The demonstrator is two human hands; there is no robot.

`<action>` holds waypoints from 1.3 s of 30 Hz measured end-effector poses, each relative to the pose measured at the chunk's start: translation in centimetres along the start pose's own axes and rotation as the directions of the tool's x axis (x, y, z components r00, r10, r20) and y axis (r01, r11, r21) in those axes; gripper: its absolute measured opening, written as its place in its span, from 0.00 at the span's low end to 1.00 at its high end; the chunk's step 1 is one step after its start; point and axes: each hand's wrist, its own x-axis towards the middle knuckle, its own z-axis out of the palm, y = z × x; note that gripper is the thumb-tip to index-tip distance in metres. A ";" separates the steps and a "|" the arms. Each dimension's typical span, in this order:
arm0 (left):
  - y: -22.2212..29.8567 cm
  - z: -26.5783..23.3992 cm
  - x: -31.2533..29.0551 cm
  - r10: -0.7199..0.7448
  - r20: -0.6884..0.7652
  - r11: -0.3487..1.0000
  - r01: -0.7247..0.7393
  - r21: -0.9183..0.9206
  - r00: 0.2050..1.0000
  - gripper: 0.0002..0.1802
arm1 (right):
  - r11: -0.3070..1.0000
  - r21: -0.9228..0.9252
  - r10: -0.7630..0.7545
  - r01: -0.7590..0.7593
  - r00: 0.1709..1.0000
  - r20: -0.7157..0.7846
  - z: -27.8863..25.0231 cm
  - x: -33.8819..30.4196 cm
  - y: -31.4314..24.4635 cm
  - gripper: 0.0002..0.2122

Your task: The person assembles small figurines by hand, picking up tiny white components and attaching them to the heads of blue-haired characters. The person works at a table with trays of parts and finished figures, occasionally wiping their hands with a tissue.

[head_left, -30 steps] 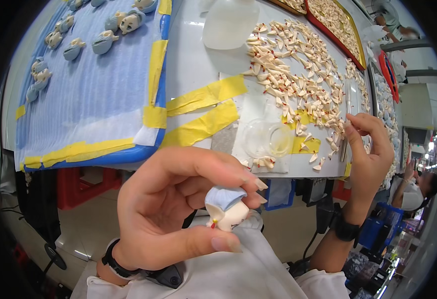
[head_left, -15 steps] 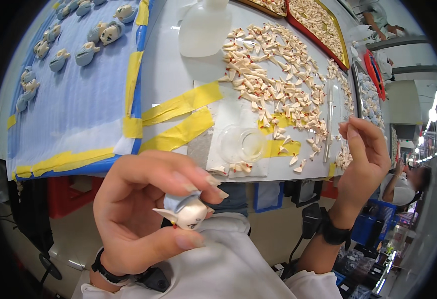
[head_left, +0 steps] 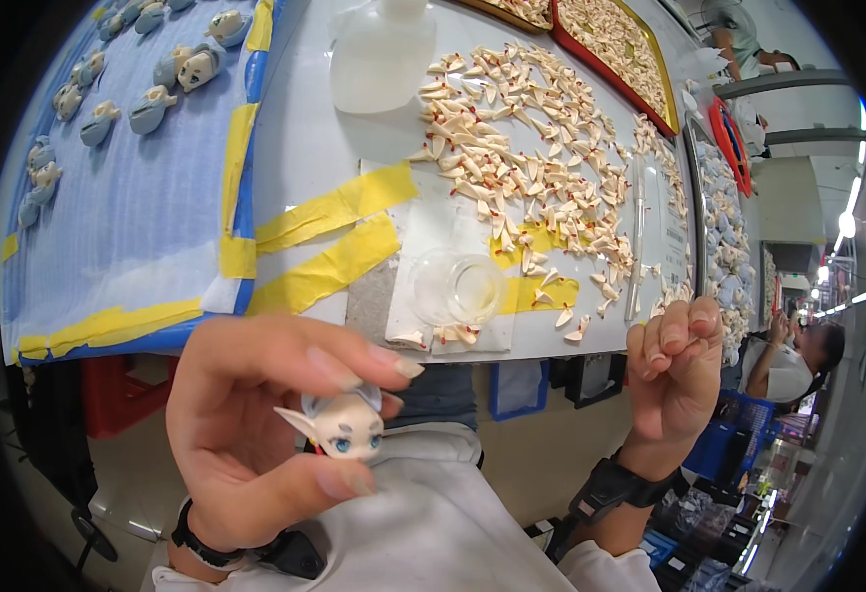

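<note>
Between the thumb and fingers of my left hand (head_left: 221,424) is a small doll head (head_left: 349,434), with blue-grey hair, blue eyes and a long pointed ear on the picture's left side. The face is turned up; fingers cover part of the hair. My right hand (head_left: 677,395) is raised by the table's front edge, its fingers curled together against the thumb. Whether a small piece sits in them cannot be made out. Beyond it, many cream pointed ear pieces (head_left: 512,138) with red tips lie spread over the white table.
A small clear jar (head_left: 457,288) and a translucent bottle (head_left: 381,64) stand left of the ear pieces. Several doll heads (head_left: 151,109) lie on a blue cloth (head_left: 137,217) edged with yellow tape. A red-rimmed tray (head_left: 610,81) holds more pieces. Someone sits far right (head_left: 783,370).
The doll head has turned in my left hand, so its face and both eyes now show. My right hand has come lower and slightly left, its fingers curling more.
</note>
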 end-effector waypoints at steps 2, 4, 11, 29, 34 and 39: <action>-0.3 -1.0 0.1 0.174 0.165 0.968 -0.199 0.153 0.971 0.23 | 1.000 0.006 0.001 -0.001 0.999 0.038 0.4 0.2 0.2 0.08; -0.8 -1.8 0.6 0.263 0.300 0.913 -0.337 0.229 0.917 0.22 | 1.000 -0.021 -0.011 0.013 0.998 0.065 0.6 0.3 0.4 0.08; -0.3 -1.4 0.2 0.158 0.218 0.974 -0.188 0.125 0.963 0.21 | 0.917 -0.339 -0.205 0.208 0.978 0.045 3.0 1.9 1.1 0.07; -0.3 -1.0 0.2 0.146 0.152 0.967 -0.173 0.185 0.978 0.25 | -0.055 -0.844 -0.365 0.534 0.776 0.514 7.3 2.8 2.9 0.09; 0.0 0.7 0.0 0.014 0.001 1.000 -0.014 -0.015 1.000 0.27 | 0.140 -0.837 -0.452 0.529 0.786 0.422 7.3 2.7 3.4 0.08; -0.4 0.7 0.0 0.040 0.002 0.999 -0.040 0.002 0.999 0.27 | 0.487 -0.735 -0.394 0.472 0.870 0.297 8.7 0.2 3.3 0.07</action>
